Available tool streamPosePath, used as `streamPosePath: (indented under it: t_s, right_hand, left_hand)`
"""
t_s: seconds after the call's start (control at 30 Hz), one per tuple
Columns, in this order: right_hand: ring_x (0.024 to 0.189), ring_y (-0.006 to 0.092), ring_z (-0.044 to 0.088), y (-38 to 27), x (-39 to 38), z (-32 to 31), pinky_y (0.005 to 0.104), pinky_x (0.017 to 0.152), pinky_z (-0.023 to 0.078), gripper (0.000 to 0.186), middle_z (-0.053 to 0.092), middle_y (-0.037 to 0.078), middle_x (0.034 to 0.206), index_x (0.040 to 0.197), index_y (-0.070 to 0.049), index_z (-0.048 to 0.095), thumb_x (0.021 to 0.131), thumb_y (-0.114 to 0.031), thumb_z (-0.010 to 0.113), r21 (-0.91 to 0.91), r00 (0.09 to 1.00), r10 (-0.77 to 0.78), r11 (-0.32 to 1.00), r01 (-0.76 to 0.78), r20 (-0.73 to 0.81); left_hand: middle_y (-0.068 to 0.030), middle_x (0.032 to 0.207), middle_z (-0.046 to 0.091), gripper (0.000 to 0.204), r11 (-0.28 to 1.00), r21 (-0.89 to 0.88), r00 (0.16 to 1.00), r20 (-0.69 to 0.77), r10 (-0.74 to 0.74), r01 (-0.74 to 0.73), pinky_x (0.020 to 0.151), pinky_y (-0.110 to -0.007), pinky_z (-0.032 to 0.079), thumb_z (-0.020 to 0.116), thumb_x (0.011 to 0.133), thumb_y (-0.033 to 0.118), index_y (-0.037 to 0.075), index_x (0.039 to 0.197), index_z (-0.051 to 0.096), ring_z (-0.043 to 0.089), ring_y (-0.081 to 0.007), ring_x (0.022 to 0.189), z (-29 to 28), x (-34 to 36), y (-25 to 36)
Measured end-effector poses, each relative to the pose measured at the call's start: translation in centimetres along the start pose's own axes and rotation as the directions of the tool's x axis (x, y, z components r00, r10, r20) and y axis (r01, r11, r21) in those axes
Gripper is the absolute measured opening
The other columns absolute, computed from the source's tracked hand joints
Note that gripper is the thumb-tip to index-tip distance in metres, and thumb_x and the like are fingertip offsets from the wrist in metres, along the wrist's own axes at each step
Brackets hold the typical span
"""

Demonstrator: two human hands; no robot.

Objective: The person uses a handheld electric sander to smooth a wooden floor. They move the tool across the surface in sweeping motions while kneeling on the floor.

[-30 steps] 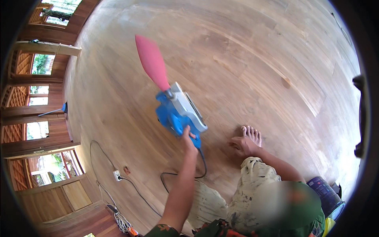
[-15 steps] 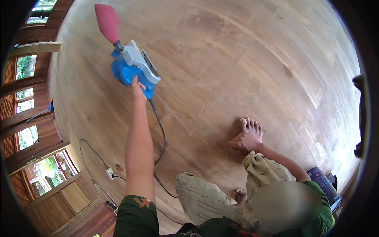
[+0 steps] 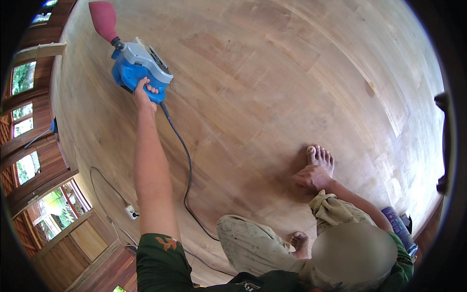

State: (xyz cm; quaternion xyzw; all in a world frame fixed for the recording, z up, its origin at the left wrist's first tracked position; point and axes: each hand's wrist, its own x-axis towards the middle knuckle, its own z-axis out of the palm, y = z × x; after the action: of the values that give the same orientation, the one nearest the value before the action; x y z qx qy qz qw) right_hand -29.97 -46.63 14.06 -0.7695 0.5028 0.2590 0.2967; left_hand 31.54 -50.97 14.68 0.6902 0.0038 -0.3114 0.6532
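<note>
Stretched out far ahead to the left, my left hand (image 3: 147, 94) is closed round the rear handle of a blue and grey belt sander (image 3: 141, 68). A dull red dust bag (image 3: 103, 20) sticks out from the sander's far end, and a dark cord (image 3: 187, 160) trails back from its handle. The sander is over the wooden floor (image 3: 233, 117); its underside is hidden. My right hand (image 3: 311, 179) lies across my bare right foot (image 3: 322, 158), its fingers bent over the foot and partly in shadow.
An extension socket (image 3: 131, 211) with a plugged-in cable lies on the floor to the left. Wooden walls with windows (image 3: 53, 209) run along the left side. A blue can-like container (image 3: 396, 225) stands by my right arm. My knees (image 3: 238, 233) are bent in front.
The sander and my left hand have moved left and a little farther away. The view has also shifted slightly. My right hand stays on my foot.
</note>
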Motion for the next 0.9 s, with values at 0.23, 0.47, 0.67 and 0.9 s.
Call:
streamPosePath:
  t_s: [0.23, 0.47, 0.67, 0.9]
  right_hand:
    - [0.142, 0.041, 0.042, 0.2, -0.7, -1.3, 0.0609, 0.118, 0.027, 0.043, 0.046, 0.025, 0.148, 0.106, -0.025, 0.066, 0.068, -0.043, 0.076, -0.076, 0.94, -0.342, 0.938, 0.339, -0.025]
    - [0.147, 0.046, 0.036, 0.0, -0.8, 0.0, 0.0632, 0.121, 0.024, 0.071, 0.041, 0.03, 0.155, 0.134, -0.016, 0.061, 0.068, -0.041, 0.074, 0.057, 0.982, -0.127, 0.989, 0.136, -0.138]
    - [0.149, 0.0495, 0.033, 0.4, -0.6, -0.2, 0.0612, 0.122, 0.023, 0.099, 0.038, 0.031, 0.159, 0.154, -0.005, 0.038, 0.069, -0.042, 0.071, 0.053, 0.994, -0.07, 0.996, 0.074, -0.079]
    - [0.153, 0.0383, 0.03, -0.2, -0.7, -1.2, 0.0549, 0.126, 0.021, 0.101, 0.038, 0.019, 0.161, 0.152, -0.009, 0.038, 0.07, -0.058, 0.073, -0.013, 0.999, -0.036, 0.999, 0.035, -0.017]
  left_hand:
    - [-0.0009, 0.065, 0.045, 0.018, 0.997, 0.076, 0.997, -0.08, 0.008, -0.001, 0.054, -0.035, 0.042, 0.064, 0.093, 0.019, 0.007, 0.083, 0.054, 0.044, -0.016, 0.054, -1.7, -1.1, -0.9]
    - [-0.0015, 0.065, 0.044, 0.02, 0.992, 0.122, 0.991, -0.135, -0.003, 0.02, 0.053, -0.036, 0.043, 0.061, 0.093, 0.021, 0.009, 0.081, 0.05, 0.043, -0.0169, 0.054, -2.0, -2.9, -1.7]
    - [-0.002, 0.066, 0.043, 0.022, 0.992, 0.12, 0.984, -0.177, -0.011, 0.032, 0.053, -0.037, 0.043, 0.06, 0.093, 0.022, 0.009, 0.079, 0.048, 0.043, -0.0175, 0.055, -1.7, -4.6, -2.0]
    - [-0.0043, 0.064, 0.044, 0.022, 0.996, 0.084, 0.98, -0.2, -0.001, 0.018, 0.051, -0.038, 0.041, 0.058, 0.092, 0.018, 0.005, 0.077, 0.048, 0.042, -0.019, 0.052, -2.0, -7.6, -2.7]
